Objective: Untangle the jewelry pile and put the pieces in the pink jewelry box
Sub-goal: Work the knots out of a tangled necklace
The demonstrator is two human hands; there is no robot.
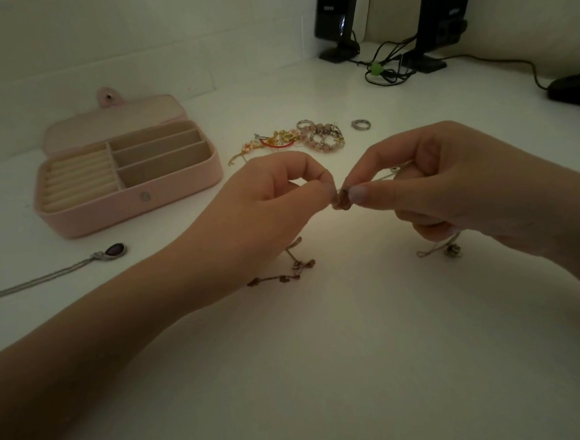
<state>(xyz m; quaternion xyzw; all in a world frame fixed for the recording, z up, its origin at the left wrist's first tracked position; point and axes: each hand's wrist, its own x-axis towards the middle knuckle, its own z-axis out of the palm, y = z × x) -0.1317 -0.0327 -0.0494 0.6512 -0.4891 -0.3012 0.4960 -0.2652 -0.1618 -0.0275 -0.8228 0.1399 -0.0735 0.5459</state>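
Note:
My left hand [273,197] and my right hand [451,188] pinch a knotted chain bracelet [343,200] with small reddish charms between thumbs and forefingers, above the white table. One end of the chain [285,275] trails onto the table under my left hand; a thin looped end with a clasp [450,250] hangs under my right. The pink jewelry box [133,210] stands open at the left, its compartments bare. The jewelry pile [296,138] of beaded bracelets, gold pieces and a red band lies beyond my hands.
A silver ring [360,124] lies right of the pile. A silver necklace with a dark oval pendant [114,250] stretches to the left edge. Two black speakers [336,14] with tangled cables [386,68] stand at the back right, beside a black mouse [574,88].

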